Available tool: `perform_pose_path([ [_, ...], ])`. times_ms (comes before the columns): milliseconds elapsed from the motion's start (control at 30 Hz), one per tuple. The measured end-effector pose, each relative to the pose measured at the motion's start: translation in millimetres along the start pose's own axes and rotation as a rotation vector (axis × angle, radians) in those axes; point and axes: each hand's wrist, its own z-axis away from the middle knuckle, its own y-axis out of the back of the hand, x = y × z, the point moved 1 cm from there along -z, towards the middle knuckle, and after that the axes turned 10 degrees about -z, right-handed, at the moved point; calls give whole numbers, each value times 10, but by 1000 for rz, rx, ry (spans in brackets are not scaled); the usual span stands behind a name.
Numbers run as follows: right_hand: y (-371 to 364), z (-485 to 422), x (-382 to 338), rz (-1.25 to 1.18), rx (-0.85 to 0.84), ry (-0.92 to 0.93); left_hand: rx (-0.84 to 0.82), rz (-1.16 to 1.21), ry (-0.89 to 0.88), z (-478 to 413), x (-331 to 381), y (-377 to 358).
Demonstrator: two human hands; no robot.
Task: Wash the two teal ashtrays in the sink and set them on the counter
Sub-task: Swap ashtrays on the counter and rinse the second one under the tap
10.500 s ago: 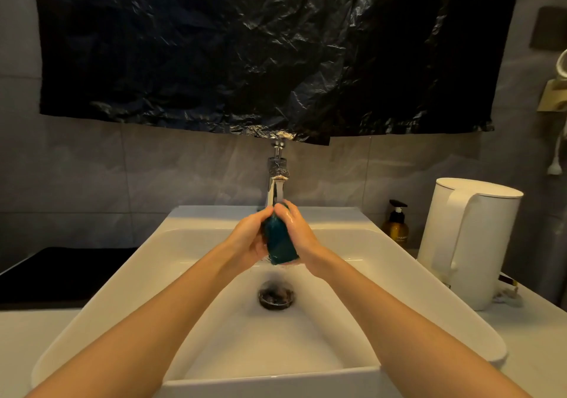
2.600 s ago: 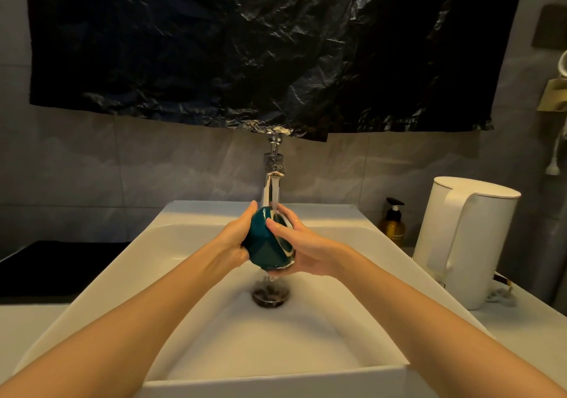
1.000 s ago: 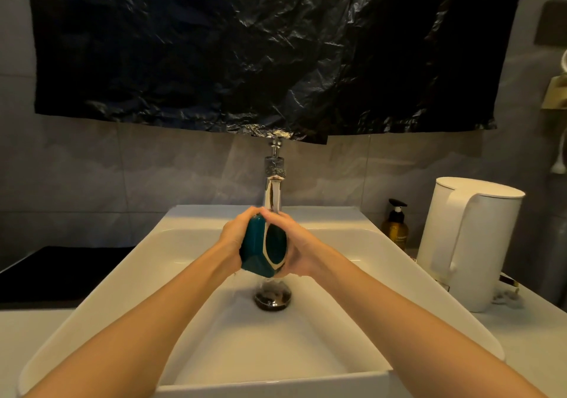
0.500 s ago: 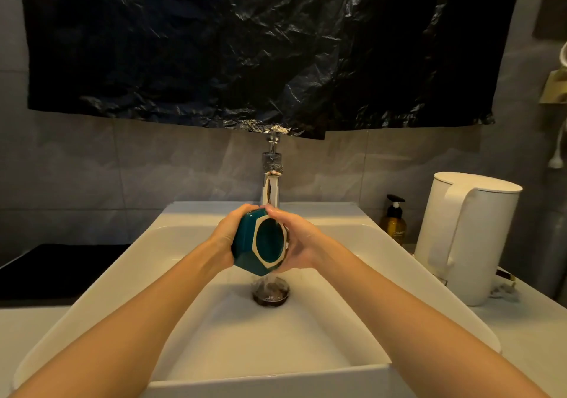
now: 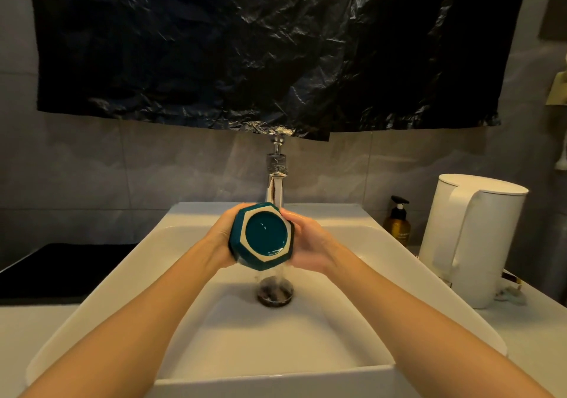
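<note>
One teal ashtray [image 5: 266, 235], angular with a pale ring around a round teal face, is held on edge over the white sink [image 5: 184, 305], that face turned toward me. My left hand [image 5: 219, 241] grips its left side and back. My right hand [image 5: 308, 245] holds its right side, slightly blurred. Both sit just under the chrome tap [image 5: 275, 183], and water falls from the ashtray to the drain [image 5: 275, 295]. A second ashtray is not in view.
A white kettle [image 5: 472, 238] stands on the counter [image 5: 527, 351] right of the sink, with an amber pump bottle [image 5: 398, 222] behind it. A black surface [image 5: 46, 275] lies to the left. Black plastic sheeting [image 5: 260, 44] hangs on the wall above the tap.
The ashtray has been rotated in my hands, from side-on to its round face turned fully toward me. Both hands stay under the tap.
</note>
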Motion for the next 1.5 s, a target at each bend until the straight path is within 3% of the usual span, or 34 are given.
perform_pose_path([
  [100,-90,-1,26,28,166,-39,-32,-8,85,-11,-29,-23],
  [200,-93,12,27,47,229,-118,-53,-3,182,7,-55,-71],
  [500,-76,-33,28,-117,-22,66,48,100,133,-12,38,87],
  [667,-83,-75,53,-53,46,82,74,135,161,41,50,70],
  [833,-183,-58,19,-228,122,121,21,265,132,79,65,4],
  [967,-158,-99,-19,-201,185,170,-1,207,164,110,68,-25],
  [1267,-217,28,-53,-221,-53,151,123,269,134,51,75,48],
  [1500,-162,-61,44,-246,221,39,101,164,162,71,37,-83],
])
